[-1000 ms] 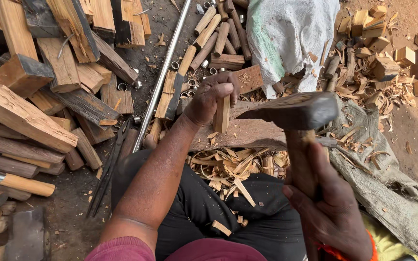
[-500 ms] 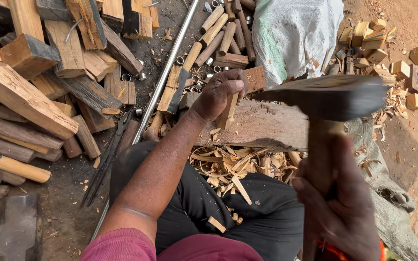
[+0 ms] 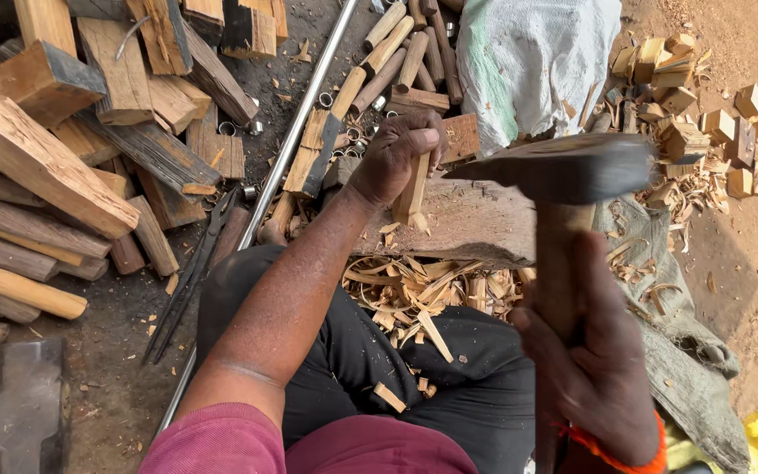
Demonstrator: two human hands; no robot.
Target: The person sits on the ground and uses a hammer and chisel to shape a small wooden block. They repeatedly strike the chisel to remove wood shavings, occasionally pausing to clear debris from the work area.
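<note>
Split timber offcuts [image 3: 72,167] heaped at left. A long metal rod [image 3: 296,132] runs diagonally beside them, small metal rings [image 3: 252,127] scattered along it. A grey-white sack [image 3: 537,61] sits at top, cut wood blocks [image 3: 695,114] and curls on the sandy ground at right. Shavings [image 3: 414,294] litter the person's lap and the foot of the worn wooden block [image 3: 475,224].

Left hand [image 3: 392,158] closed around a short pale wood piece [image 3: 411,195], thumb over its top. Piece stands on the block, long axis near vertical, lower end resting on the block face. Pale, freshly cut, slightly tapered downward.

Right hand [image 3: 594,360] wrapped tight on the wooden handle of a hatchet-like tool [image 3: 563,167]; its dark metal head is raised, blurred, pointing left, above and just right of the piece, partly hiding the block.
</note>
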